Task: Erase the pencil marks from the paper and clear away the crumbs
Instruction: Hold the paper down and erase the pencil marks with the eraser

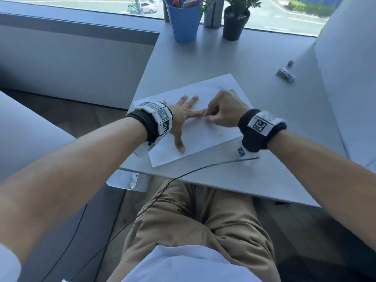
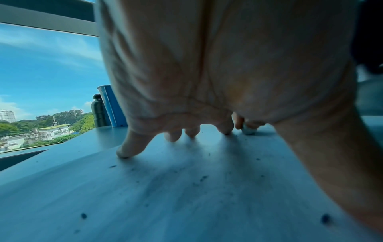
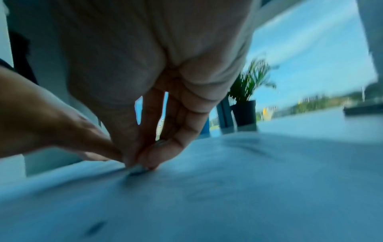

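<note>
1. My right hand (image 1: 223,110) has its grip pinched together around a small eraser (image 3: 137,169), fingertips pressing it down onto the paper (image 1: 203,131).
2. My left hand (image 1: 181,119) lies flat with its grip spread apart, fingers (image 2: 132,145) splayed and pressing the paper down, just beside the right hand.
3. The paper lies at an angle on the grey bench (image 1: 254,180), near its front edge. Faint pencil marks (image 1: 220,88) show near the sheet's far edge.
4. Dark eraser crumbs (image 2: 204,177) are scattered over the sheet under my left palm.
5. Well apart, a blue bucket (image 1: 184,21) and a potted plant (image 1: 236,19) stand by the window.
</note>
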